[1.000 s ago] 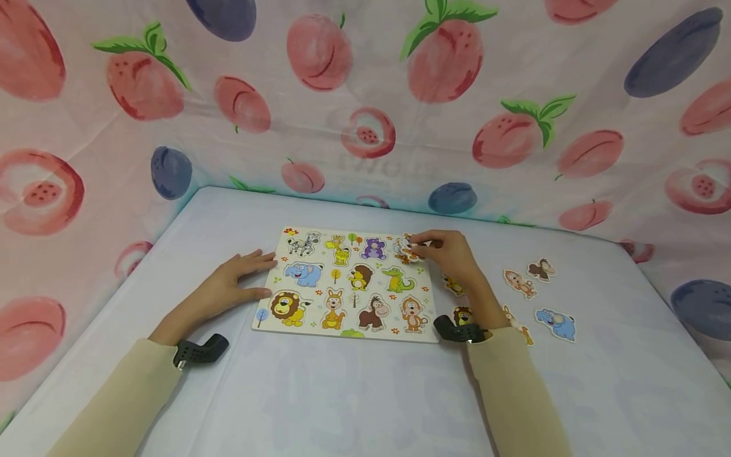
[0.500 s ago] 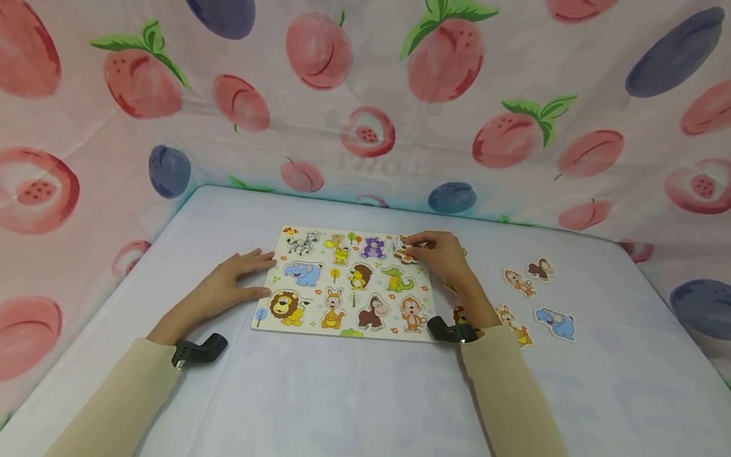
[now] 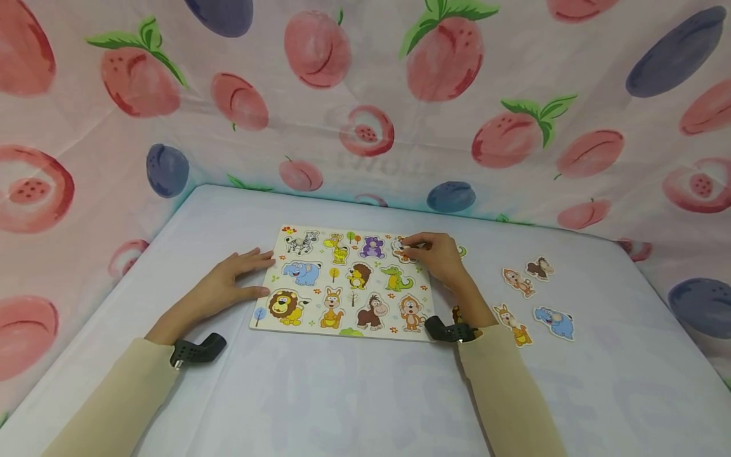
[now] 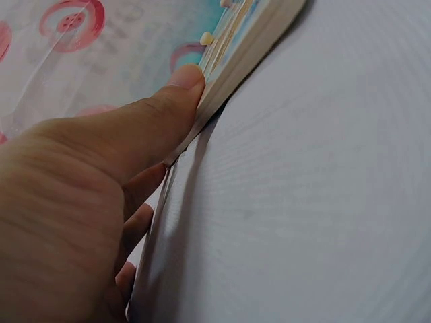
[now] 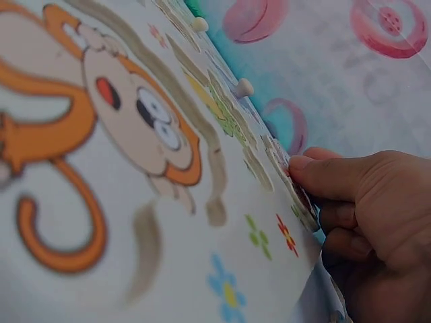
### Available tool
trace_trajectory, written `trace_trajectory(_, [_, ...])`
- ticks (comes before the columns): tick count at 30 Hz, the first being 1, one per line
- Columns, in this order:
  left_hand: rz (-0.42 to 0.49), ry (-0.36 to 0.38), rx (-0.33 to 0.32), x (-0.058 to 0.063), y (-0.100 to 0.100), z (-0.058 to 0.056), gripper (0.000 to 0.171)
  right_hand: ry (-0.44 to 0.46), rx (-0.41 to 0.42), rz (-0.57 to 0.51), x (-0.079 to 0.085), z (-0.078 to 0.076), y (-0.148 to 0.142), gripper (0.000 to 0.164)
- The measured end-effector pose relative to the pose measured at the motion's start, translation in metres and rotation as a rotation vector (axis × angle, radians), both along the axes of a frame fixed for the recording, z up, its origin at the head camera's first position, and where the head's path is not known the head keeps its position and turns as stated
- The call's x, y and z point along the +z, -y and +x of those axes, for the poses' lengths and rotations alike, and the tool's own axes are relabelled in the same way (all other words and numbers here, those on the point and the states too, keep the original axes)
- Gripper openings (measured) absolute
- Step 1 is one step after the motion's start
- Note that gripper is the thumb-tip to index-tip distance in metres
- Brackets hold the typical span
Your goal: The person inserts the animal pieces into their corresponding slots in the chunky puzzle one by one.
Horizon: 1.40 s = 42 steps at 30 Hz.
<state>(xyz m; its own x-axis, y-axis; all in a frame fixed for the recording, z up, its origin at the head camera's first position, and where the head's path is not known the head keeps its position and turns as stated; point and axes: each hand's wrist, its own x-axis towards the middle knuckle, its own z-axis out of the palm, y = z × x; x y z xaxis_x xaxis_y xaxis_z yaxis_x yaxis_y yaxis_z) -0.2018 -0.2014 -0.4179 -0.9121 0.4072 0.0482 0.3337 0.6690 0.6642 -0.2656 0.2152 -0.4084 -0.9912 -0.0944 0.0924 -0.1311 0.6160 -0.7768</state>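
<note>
1. The puzzle board [image 3: 377, 334] lies flat between the hands; the left hand [image 3: 217, 289] touches its left edge, presumably to steady it.
2. The right hand [image 3: 441, 257] pinches the orange-and-white animal piece [image 3: 396, 247] at the board's far right corner, probably to line it up with its recess.
3. Loose cutouts, including the elephant piece [image 3: 555, 323], lie to the right, seemingly within easy reach.
4. Left fingers stretch out, thumb apart, gripping nothing; right fingers curl under.

I see both arms [image 3: 502, 381] stretched forward. The left hand [image 3: 225, 285] holds thumb [image 4: 151, 118] and fingers [image 4: 139, 222] apart; the right hand [image 3: 438, 257] is pinching.
</note>
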Motion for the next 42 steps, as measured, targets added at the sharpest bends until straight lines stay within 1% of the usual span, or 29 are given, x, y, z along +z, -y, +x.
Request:
trace_trajectory(10, [-0.001, -0.002, -0.002, -0.0008, -0.0002, -0.0008, 0.067, 0.008, 0.003, -0.01, -0.0019, -0.0005, 0.001, 0.015])
trace_trajectory(18, [0.004, -0.002, -0.003, -0.0021, 0.0003, -0.001, 0.067, 0.007, 0.026, -0.021, -0.0029, 0.0005, 0.0002, 0.017])
trace_trajectory(28, [-0.006, 0.013, 0.007, -0.001, 0.0002, -0.0005, 0.067, -0.008, 0.015, -0.015, -0.0024, 0.0004, 0.0014, 0.016])
trace_trajectory(35, [0.002, 0.03, 0.014, -0.0005, 0.0009, 0.0, 0.068, -0.012, 0.015, -0.013, -0.0039, -0.0014, 0.001, 0.016])
trace_trajectory(42, [0.007, 0.03, 0.012, -0.0009, 0.0011, -0.0005, 0.067, -0.017, 0.012, -0.008, -0.0049, -0.0009, 0.0011, 0.014])
